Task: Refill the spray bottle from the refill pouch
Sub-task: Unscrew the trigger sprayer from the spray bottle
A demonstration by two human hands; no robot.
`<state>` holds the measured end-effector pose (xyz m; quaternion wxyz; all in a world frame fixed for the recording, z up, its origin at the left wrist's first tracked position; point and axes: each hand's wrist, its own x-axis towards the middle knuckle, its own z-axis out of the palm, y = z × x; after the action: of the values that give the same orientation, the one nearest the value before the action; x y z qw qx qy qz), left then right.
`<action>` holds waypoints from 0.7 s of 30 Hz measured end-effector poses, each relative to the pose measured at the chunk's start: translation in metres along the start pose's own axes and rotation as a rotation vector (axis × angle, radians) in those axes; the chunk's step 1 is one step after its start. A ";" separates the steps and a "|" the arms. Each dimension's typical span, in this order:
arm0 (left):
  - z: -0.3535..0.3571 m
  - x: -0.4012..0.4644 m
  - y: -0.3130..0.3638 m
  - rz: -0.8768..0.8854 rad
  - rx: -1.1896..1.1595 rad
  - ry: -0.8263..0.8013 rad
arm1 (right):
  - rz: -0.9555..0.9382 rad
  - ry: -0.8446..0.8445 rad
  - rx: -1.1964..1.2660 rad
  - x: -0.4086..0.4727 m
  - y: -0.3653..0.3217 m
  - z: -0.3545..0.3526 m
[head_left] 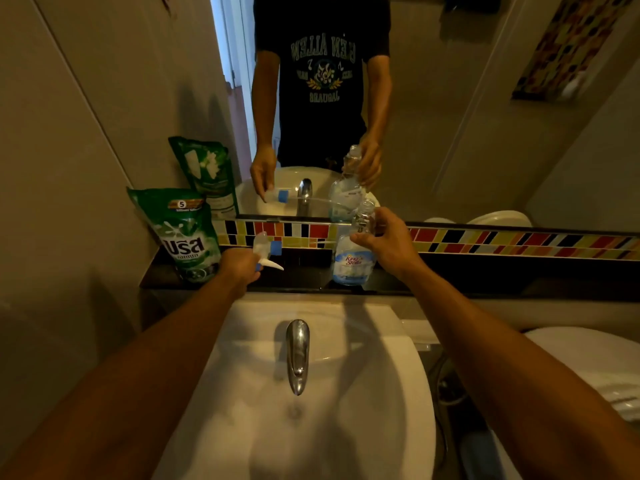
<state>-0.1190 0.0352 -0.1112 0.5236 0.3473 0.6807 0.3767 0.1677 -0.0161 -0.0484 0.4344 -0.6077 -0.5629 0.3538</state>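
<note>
The spray bottle stands upright on the dark surface behind the sink, long axis vertical, open neck pointing up, its printed label facing the person. The right hand is closed around its narrow neck, steadying it. The left hand is wrapped around the removed trigger head, whose white lever points right toward the bottle. The refill pouch stands just left of that hand, leaning back against the wall. The bottle looks like thin, clear plastic and nearly empty, so it is probably light and easy to tip; the neck or waist seems the best grip. The pouch is likely soft, floppy and heavier, best held low with the spout guided.
</note>
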 end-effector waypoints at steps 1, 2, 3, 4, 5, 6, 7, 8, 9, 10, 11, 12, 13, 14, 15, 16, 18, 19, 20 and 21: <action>0.005 0.004 -0.005 0.002 0.008 -0.011 | -0.005 -0.001 -0.003 0.002 0.002 0.005; 0.010 0.008 -0.009 0.002 0.011 -0.020 | -0.011 -0.001 -0.008 0.005 0.004 0.010; 0.014 0.012 -0.012 0.000 0.017 -0.017 | -0.015 0.001 -0.014 0.008 0.006 0.014; 0.018 0.017 -0.015 -0.007 0.033 -0.004 | -0.017 0.002 -0.017 0.011 0.008 0.018; 0.021 0.022 -0.018 -0.014 0.051 0.003 | -0.017 0.003 -0.019 0.013 0.009 0.022; 0.024 0.026 -0.020 -0.020 0.070 0.001 | -0.017 0.002 -0.018 0.016 0.011 0.024; 0.026 0.030 -0.022 -0.023 0.091 -0.001 | -0.019 0.004 -0.014 0.018 0.013 0.026; 0.028 0.033 -0.025 -0.023 0.116 0.003 | -0.023 0.011 -0.009 0.020 0.015 0.028; 0.029 0.036 -0.027 -0.017 0.141 0.013 | -0.032 0.021 -0.006 0.022 0.016 0.029; 0.031 0.038 -0.029 -0.013 0.162 0.030 | -0.043 0.032 -0.006 0.024 0.018 0.030; 0.033 0.040 -0.031 -0.007 0.178 0.047 | -0.055 0.042 -0.008 0.026 0.020 0.032; 0.035 0.042 -0.032 0.002 0.200 0.059 | -0.064 0.052 -0.012 0.027 0.021 0.033; 0.037 0.045 -0.033 0.014 0.231 0.067 | -0.072 0.059 -0.017 0.030 0.023 0.035; 0.038 0.047 -0.034 0.025 0.261 0.074 | -0.079 0.061 -0.021 0.032 0.024 0.038; 0.039 0.049 -0.035 0.032 0.285 0.085 | -0.081 0.062 -0.025 0.034 0.026 0.040; 0.039 0.050 -0.035 0.039 0.306 0.101 | -0.077 0.061 -0.029 0.036 0.027 0.042; 0.040 0.050 -0.035 0.059 0.351 0.135 | -0.076 0.064 -0.043 0.040 0.031 0.045; 0.041 0.050 -0.036 0.068 0.369 0.146 | -0.079 0.067 -0.049 0.040 0.033 0.047; 0.042 0.049 -0.036 0.074 0.379 0.152 | -0.082 0.073 -0.054 0.041 0.035 0.048; 0.043 0.048 -0.037 0.080 0.383 0.155 | -0.085 0.077 -0.058 0.041 0.036 0.048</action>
<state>-0.0898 0.0657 -0.1721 0.3788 0.4370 0.7638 0.2865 0.1416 0.0310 -0.0974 0.4524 -0.6090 -0.5810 0.2948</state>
